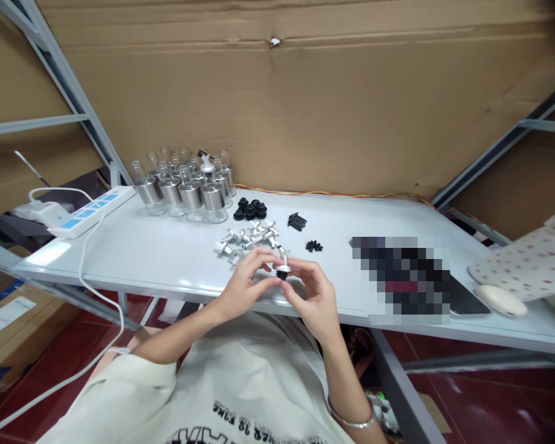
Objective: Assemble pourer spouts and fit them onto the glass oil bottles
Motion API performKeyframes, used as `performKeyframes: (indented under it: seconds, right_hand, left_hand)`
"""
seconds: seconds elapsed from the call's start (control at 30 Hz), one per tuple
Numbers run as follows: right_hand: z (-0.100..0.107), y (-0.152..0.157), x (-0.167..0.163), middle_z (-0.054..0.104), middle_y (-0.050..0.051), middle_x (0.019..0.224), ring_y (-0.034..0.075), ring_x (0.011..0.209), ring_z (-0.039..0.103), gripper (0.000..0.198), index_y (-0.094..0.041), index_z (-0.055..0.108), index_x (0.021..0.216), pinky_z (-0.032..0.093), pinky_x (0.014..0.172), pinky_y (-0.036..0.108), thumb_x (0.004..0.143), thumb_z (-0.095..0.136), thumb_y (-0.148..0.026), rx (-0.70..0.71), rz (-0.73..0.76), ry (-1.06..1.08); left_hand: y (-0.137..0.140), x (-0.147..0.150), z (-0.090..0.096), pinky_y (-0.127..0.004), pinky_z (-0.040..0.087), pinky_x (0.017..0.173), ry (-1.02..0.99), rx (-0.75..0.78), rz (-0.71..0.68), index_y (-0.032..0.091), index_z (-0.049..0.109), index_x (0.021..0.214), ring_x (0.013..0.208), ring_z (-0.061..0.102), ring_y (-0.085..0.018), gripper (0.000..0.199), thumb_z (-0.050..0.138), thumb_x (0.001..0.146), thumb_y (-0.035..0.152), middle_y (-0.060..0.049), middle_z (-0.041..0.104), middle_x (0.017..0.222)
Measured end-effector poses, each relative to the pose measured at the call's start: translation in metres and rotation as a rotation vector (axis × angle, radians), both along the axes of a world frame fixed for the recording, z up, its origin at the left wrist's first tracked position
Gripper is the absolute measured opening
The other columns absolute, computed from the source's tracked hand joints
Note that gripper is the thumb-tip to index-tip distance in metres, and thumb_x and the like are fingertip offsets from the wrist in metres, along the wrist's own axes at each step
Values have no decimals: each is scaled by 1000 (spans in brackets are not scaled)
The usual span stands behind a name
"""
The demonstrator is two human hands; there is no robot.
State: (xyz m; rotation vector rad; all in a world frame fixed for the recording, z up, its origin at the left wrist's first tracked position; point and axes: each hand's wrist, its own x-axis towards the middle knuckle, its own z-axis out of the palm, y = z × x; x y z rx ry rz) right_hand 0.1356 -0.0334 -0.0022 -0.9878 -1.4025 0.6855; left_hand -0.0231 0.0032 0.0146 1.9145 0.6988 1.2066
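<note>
Between my fingertips, over the table's front edge, is a bottle pourer spout [283, 269] with a silver top and a black ribbed stopper below. My left hand [251, 279] pinches it from the left, and my right hand [315, 295] grips it from the right. Just beyond my left hand lies a pile of silver spout parts [250, 237]. Behind that pile sit several black rubber stoppers [250, 209]. Some slim black pieces [296, 221] and a cluster of tiny black caps [314, 246] lie farther right.
Glass bottles with steel sleeves [191, 197] stand together at the back left; one bears a fitted spout [206, 163]. A power strip [92, 211] with a white cable is at the left. A pixelated dark item [402, 277], a pale oval object [501, 300] and a dotted bag [527, 259] occupy the right.
</note>
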Motion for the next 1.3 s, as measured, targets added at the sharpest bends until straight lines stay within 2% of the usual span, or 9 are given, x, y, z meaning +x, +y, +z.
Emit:
performKeyframes:
  seconds: [0.2,0.4,0.57,0.67,0.83,0.97,1.07,1.17,1.3]
  right_hand:
    - [0,-1,-2,68,8,101,19,94,65,17,-22,60,98,53,89,39,82,63,-28,-70,-6,92]
    - [1,0,-1,69,6,100,18,93,66,15,-23,59,97,54,86,34,83,62,-27,-86,59,106]
    - [0,1,-2,69,6,95,19,93,66,9,-22,60,93,52,84,34,85,57,-25,-65,-15,45]
    - [8,4,1,69,5,94,20,90,65,12,-22,62,94,51,82,34,84,55,-23,-37,-63,-104]
    - [40,30,26,70,7,90,25,89,62,13,-21,65,86,46,83,39,81,53,-19,93,-231,-574]
    - [70,67,46,72,11,87,27,83,63,21,-17,70,84,43,76,36,81,50,-14,-123,-429,-961]
    - [84,93,47,73,13,89,26,82,64,24,-16,72,85,41,70,32,80,50,-13,-329,-428,-1164]
    - [85,111,40,73,17,93,27,86,65,23,-14,73,89,41,67,31,81,51,-14,-464,-401,-1282]
    - [75,126,33,72,19,94,28,89,66,21,-12,72,93,42,66,31,80,56,-18,-525,-389,-1314]
  left_hand:
    - [0,0,0,-31,48,85,13,-11,16,23,66,105,98,55,-18,23,64,83,28,-7,55,105]
    - [1,1,0,-38,42,100,88,7,34,28,68,110,110,53,-20,31,69,79,25,-6,56,113]
    - [1,1,-1,-37,46,96,64,-25,12,28,68,111,103,57,-18,31,68,80,25,-5,61,108]
    - [2,1,-3,-36,45,96,36,-47,15,28,68,112,102,57,-19,33,68,80,24,-5,61,105]
    - [3,1,-4,-33,46,93,-11,-79,17,27,69,111,96,57,-17,33,70,78,22,-4,61,99]
    - [1,1,0,-33,47,93,41,-109,-52,28,70,109,96,56,-16,31,67,79,18,-4,59,99]
    - [0,1,2,-33,50,91,49,-126,-79,28,69,109,97,56,-16,31,66,80,19,-4,58,100]
    - [1,1,1,-33,51,89,63,-127,-83,27,69,109,98,56,-17,30,65,80,19,-4,57,101]
    - [1,1,0,-32,51,89,93,-108,-84,26,70,107,98,56,-17,29,65,80,18,-5,56,102]
